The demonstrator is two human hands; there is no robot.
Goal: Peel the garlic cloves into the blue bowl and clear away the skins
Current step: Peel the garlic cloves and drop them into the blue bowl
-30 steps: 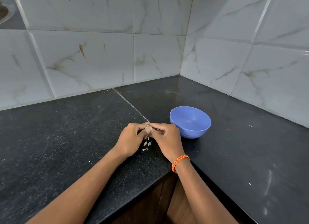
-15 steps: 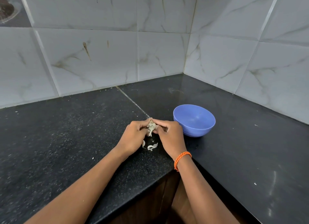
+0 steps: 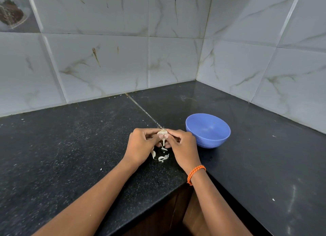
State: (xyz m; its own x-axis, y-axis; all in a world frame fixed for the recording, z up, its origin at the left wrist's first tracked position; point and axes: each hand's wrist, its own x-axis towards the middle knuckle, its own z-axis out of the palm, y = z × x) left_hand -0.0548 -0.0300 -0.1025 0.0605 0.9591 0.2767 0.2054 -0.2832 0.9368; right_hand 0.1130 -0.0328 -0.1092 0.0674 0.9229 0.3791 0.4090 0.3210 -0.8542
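A small garlic bulb [image 3: 162, 132] with dry roots on top is pinched between my left hand [image 3: 141, 145] and my right hand [image 3: 183, 147], just above the black counter. A strip of skin hangs down from it. Pale garlic skins [image 3: 161, 157] lie on the counter right below my hands. The blue bowl [image 3: 208, 130] stands upright just to the right of my right hand, and I see nothing inside it. My right wrist wears an orange band.
The black granite counter [image 3: 70, 147] runs into a corner of grey marbled wall tiles [image 3: 172, 59]. Its front edge steps back below my right forearm, above a dark wooden cabinet [image 3: 167, 218]. Small pale specks dot the counter.
More skin pieces have dropped onto the counter below my hands. The hands stay together on the garlic, and the view has shifted slightly.
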